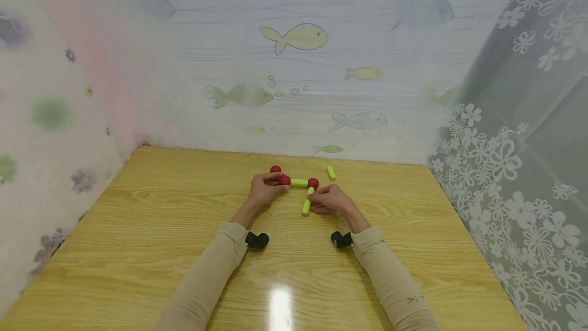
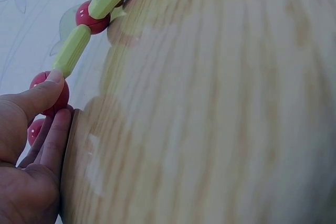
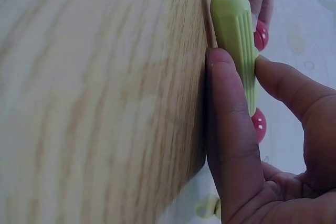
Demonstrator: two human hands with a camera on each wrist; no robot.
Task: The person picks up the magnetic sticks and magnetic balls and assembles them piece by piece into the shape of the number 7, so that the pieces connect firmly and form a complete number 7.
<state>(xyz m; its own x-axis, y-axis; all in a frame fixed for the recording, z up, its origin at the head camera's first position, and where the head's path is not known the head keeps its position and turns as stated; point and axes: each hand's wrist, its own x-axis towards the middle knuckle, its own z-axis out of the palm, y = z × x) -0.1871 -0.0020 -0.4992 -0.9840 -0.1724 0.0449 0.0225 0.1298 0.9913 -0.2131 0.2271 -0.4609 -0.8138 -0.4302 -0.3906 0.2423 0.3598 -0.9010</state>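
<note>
My left hand (image 1: 266, 189) pinches a red ball (image 1: 285, 181) between thumb and fingers. A yellow-green rod (image 1: 299, 182) runs from that ball to a second red ball (image 1: 313, 183). From the second ball another yellow-green rod (image 3: 235, 35) slants toward me, its near end free with a grey disc in the tip. My right hand (image 1: 332, 199) pinches this slanting rod between thumb and fingers. A third red ball (image 1: 275, 169) lies just behind the left hand; in the left wrist view it is partly hidden by the fingers.
A loose yellow-green rod (image 1: 331, 172) lies on the wooden table (image 1: 184, 193) behind the right hand. A fish-patterned curtain (image 1: 294, 91) hangs along the far edge. Black devices (image 1: 257, 240) are strapped at both wrists.
</note>
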